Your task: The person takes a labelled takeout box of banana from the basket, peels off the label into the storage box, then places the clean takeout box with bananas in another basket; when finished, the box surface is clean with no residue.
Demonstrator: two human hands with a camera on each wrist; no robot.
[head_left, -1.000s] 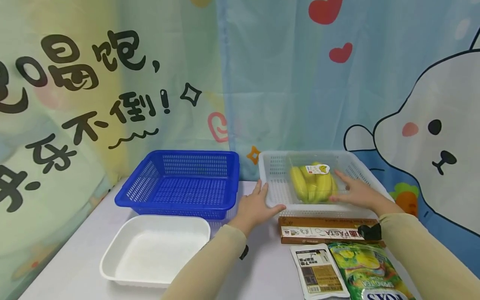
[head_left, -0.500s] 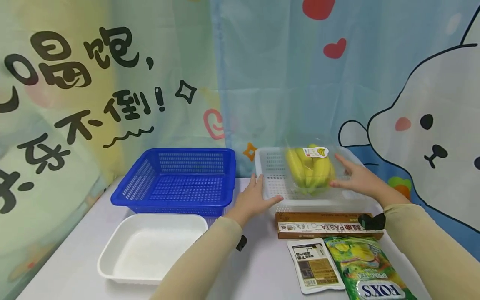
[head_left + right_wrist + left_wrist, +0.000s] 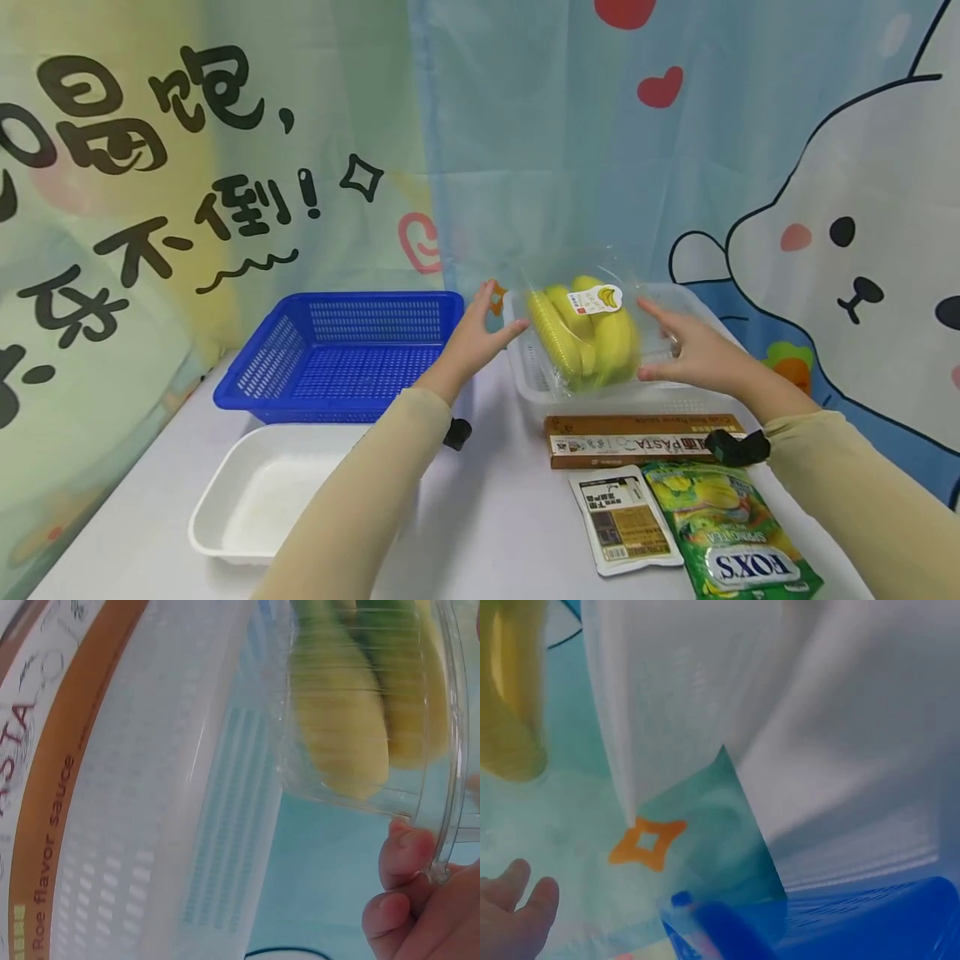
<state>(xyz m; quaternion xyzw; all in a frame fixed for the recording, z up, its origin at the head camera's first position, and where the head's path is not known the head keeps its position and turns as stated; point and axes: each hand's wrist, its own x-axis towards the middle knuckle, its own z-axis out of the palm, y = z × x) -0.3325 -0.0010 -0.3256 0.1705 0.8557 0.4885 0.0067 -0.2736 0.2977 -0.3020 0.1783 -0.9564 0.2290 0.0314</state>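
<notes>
A clear plastic box of bananas (image 3: 588, 333) with a white label hangs tilted over the white basket (image 3: 660, 396). My right hand (image 3: 693, 350) pinches its right edge; in the right wrist view curled fingers (image 3: 405, 855) sit at the corner of the clear box (image 3: 345, 735). My left hand (image 3: 468, 342) is raised left of the box, fingers extended and thumb spread, between the white basket and the blue basket (image 3: 345, 362). The left wrist view shows this left hand (image 3: 517, 911) apart from the bananas (image 3: 514, 697), holding nothing.
In front of the white basket lie a brown PASTA box (image 3: 630, 442), a white pouch (image 3: 626, 521) and a green FOX'S bag (image 3: 731, 533). A white tray (image 3: 258, 492) stands before the blue basket, partly behind my left sleeve. A printed curtain (image 3: 525, 125) hangs behind.
My right hand has lifted the box of bananas out of the white basket and shifted it left, tilting it. My left hand has risen and moved left off the basket's rim.
</notes>
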